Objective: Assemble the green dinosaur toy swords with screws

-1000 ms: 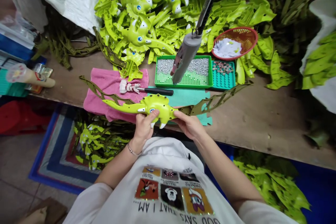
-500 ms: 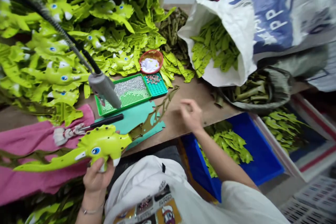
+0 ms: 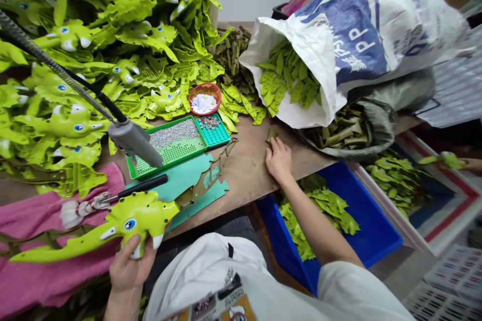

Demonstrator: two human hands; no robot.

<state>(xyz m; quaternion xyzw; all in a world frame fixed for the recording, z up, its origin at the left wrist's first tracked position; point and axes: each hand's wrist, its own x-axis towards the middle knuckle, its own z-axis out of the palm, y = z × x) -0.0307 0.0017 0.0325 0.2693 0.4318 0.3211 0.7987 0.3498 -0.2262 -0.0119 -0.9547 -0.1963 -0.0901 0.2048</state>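
My left hand [image 3: 131, 261] grips a lime-green plastic dinosaur toy part [image 3: 131, 218] from below, with its blue eye and white horns facing up. An olive-brown openwork strip [image 3: 205, 180] extends from its right end over a teal mat [image 3: 176, 173]. Farther right, my right hand [image 3: 279, 160] rests on the brown tabletop, fingers stretched forward. Its fingertips are at a small olive-green piece [image 3: 271, 133]; whether they grasp it is unclear. A grey-headed tool [image 3: 135, 143] hangs above a green tray of small metal pieces [image 3: 176, 135].
Many dinosaur parts [image 3: 75, 85] are heaped at left. A red basket [image 3: 205, 98] holds white pieces beside a small teal tray [image 3: 213, 130]. Right are a white sack [image 3: 293, 70], a dark bag [image 3: 380, 130] and a blue bin [image 3: 376, 241]. A screwdriver-like tool [image 3: 146, 185] lies near pink cloth [image 3: 37, 271].
My right hand has moved forward and down to the tabletop, its fingers extending from a curled pose. My left hand still holds the dinosaur part. The view has shifted slightly.
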